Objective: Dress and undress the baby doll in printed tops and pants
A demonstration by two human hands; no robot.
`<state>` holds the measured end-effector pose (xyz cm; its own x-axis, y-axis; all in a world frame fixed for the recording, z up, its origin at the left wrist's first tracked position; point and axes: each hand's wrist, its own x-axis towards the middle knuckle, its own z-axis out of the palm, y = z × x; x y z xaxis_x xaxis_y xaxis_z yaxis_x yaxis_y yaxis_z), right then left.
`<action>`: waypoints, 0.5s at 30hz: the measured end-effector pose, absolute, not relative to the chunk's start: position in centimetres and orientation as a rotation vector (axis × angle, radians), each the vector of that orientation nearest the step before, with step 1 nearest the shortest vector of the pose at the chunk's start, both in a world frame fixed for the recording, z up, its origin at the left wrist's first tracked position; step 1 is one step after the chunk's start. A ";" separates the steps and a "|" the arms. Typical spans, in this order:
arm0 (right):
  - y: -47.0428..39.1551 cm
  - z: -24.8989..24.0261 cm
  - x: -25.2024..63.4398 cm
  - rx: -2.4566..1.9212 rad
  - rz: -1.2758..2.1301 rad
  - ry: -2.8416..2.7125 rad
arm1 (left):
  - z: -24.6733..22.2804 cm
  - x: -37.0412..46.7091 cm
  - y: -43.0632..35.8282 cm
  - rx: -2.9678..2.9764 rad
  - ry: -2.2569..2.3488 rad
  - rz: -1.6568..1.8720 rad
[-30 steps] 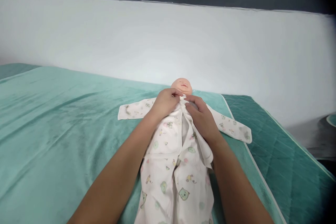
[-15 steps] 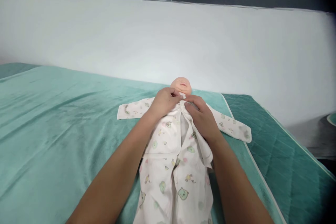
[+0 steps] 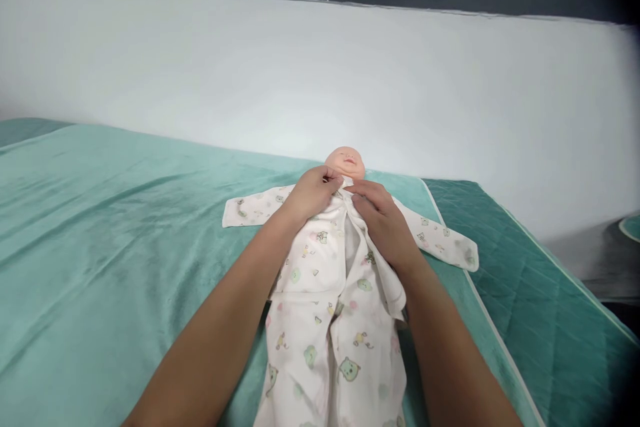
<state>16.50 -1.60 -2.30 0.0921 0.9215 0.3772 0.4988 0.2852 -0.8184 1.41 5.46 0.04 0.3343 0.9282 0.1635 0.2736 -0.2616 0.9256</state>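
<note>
A baby doll (image 3: 346, 159) lies on its back, its bald head pointing away from me. It wears a white baby top (image 3: 310, 247) with small animal prints, both sleeves stretched out sideways, and matching printed trousers (image 3: 300, 360). At the collar, my left hand (image 3: 316, 192) pinches the fabric edge just below the doll's chin. My right hand (image 3: 380, 213) is beside it, fingers closed on the other side of the neckline. Below my hands the front hangs apart, and its right flap is folded outward. The exact fastening between my fingertips is too small to make out.
Under the doll is a teal blanket (image 3: 125, 247) with a pale edge. A darker green quilted cover (image 3: 525, 293) shows at the right. Behind the bed rises a white wall (image 3: 250, 67), with a dark band along its top.
My left fingertips have shifted very slightly left at the collar. The right hand, the doll and the clothes look almost the same.
</note>
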 end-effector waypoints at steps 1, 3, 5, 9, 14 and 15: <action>-1.6 -2.3 16.5 -1.373 0.531 -1.560 | 0.0 1.4 5.5 1.701 1.083 0.961; -1.6 -2.2 16.4 -1.406 0.531 -1.559 | -0.1 1.3 5.7 1.666 1.087 1.006; -1.7 -2.1 16.3 -1.425 0.525 -1.568 | -0.2 1.3 5.8 1.662 1.064 1.062; -1.8 -2.1 16.3 -1.438 0.510 -1.614 | -0.2 1.3 5.8 1.733 1.020 1.051; -1.6 -2.3 16.8 -1.425 0.537 -1.662 | 0.5 1.0 5.3 2.055 1.238 1.048; -1.6 -2.3 16.9 -1.421 0.556 -1.646 | 0.7 0.9 5.2 2.125 1.279 1.028</action>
<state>16.91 -1.60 -2.27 0.0273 0.9474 0.3189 0.5600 0.2498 -0.7900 0.85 5.18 0.66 0.2913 0.8842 0.3651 0.5464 -0.4670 0.6952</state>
